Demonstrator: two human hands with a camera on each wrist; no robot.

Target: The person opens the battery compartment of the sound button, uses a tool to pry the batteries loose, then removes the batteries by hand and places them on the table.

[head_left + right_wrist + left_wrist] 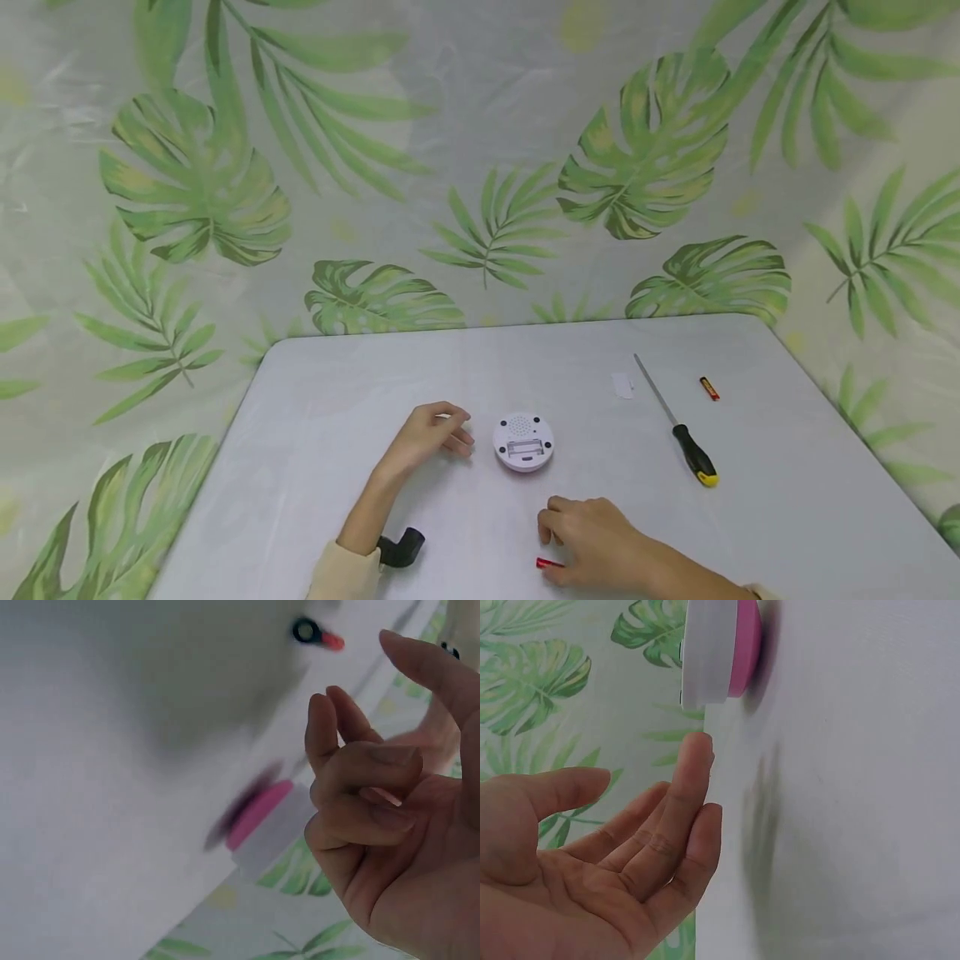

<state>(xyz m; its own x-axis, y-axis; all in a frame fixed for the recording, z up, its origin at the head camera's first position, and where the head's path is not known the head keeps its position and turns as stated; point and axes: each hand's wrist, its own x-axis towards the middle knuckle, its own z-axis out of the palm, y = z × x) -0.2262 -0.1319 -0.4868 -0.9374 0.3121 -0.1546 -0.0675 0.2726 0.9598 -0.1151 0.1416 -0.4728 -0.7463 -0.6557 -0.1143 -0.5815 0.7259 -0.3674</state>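
Observation:
A round white device (523, 442) lies on the table with its speaker holes and an uncovered battery compartment facing up; its pink part shows against the table in the left wrist view. Just left of it, without touching, hovers my left hand (433, 431), its fingers loosely bent and holding nothing. My right hand (596, 542) is low over the table, in front of the device. Close to its thumb is a small red battery (549, 563), partly covered in the head view. In the right wrist view, this blurred battery (319, 635) appears apart from the thumb and fingers.
To the right lies a screwdriver (684, 437) with a black and yellow handle. Beyond it is another small battery (709, 388). A small white piece (622, 385) lies left of the screwdriver's shaft. A black mount (402, 547) sits at my left wrist.

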